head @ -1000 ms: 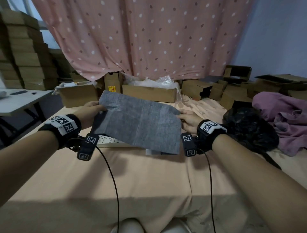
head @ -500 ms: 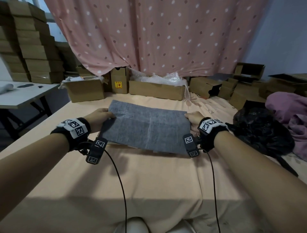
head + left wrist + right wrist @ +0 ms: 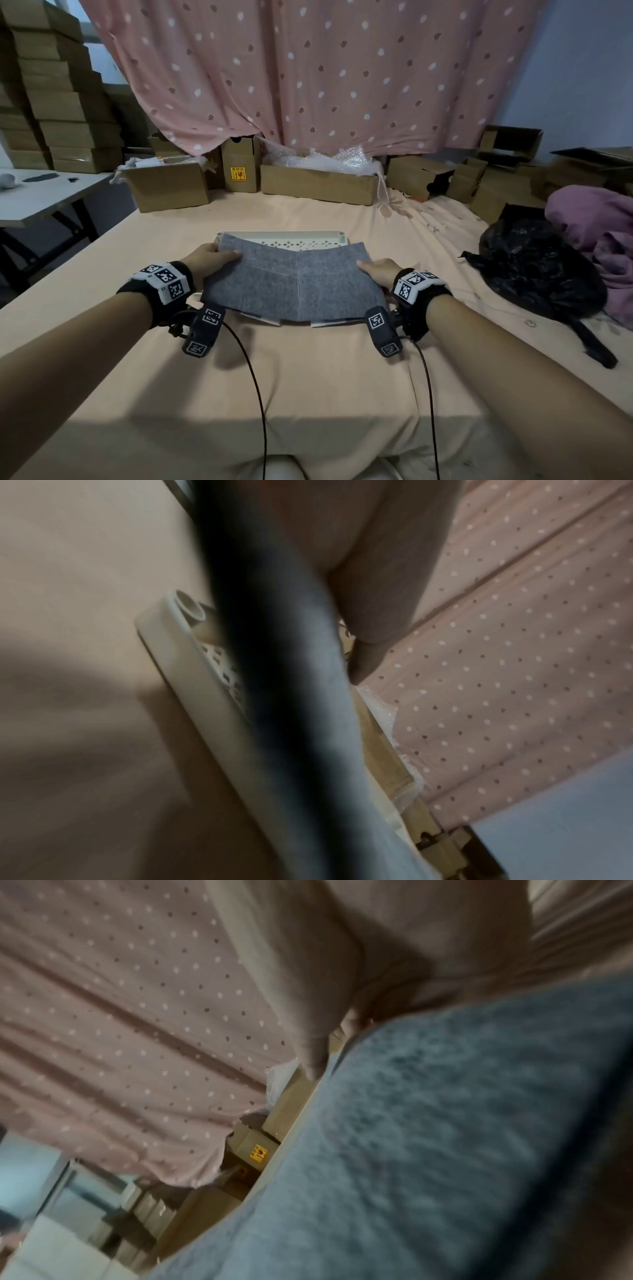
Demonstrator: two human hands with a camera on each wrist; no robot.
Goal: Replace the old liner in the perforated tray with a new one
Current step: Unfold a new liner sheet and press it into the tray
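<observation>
Left hand [image 3: 209, 262] and right hand [image 3: 380, 270] each pinch a side edge of the grey liner [image 3: 294, 284]. Liner now lowered from mid-air, sagging over the perforated tray [image 3: 281, 237] on the bed [image 3: 308, 377]; the tray's far rim is newly visible.

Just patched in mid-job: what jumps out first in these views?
The grey felt liner dominates the middle of the bed, sagging along its centre crease, with the left hand and right hand each holding a side edge. Just beyond it, the far rim of the cream perforated tray peeks out, its holes showing. Behind everything hangs a pink dotted curtain above cardboard boxes.
</observation>
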